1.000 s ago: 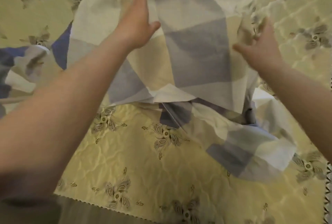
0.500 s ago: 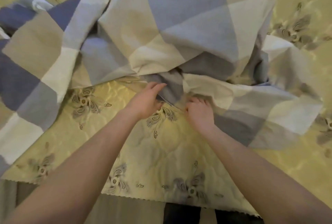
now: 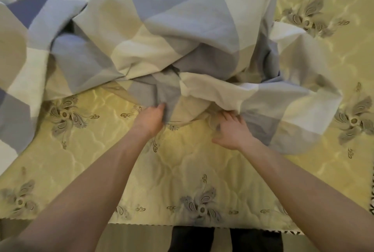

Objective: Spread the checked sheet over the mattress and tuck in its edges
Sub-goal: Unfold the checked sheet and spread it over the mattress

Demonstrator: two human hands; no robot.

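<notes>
Blue-checked sheet (image 3: pixel 182 29), left hand (image 3: pixel 150 119), right hand (image 3: pixel 232 132) gripping

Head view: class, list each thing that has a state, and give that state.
checked sheet: bunched and creased, not tucked.
mattress: near part bare, far part under the sheet.
left hand: grips a sheet fold.
right hand: grips the sheet's near edge.

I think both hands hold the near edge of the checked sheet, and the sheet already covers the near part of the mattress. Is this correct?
One part is wrong. The left hand and right hand do hold the near edge of the checked sheet, but the sheet lies bunched further back; the near part of the mattress is bare, as the head view shows.
</notes>
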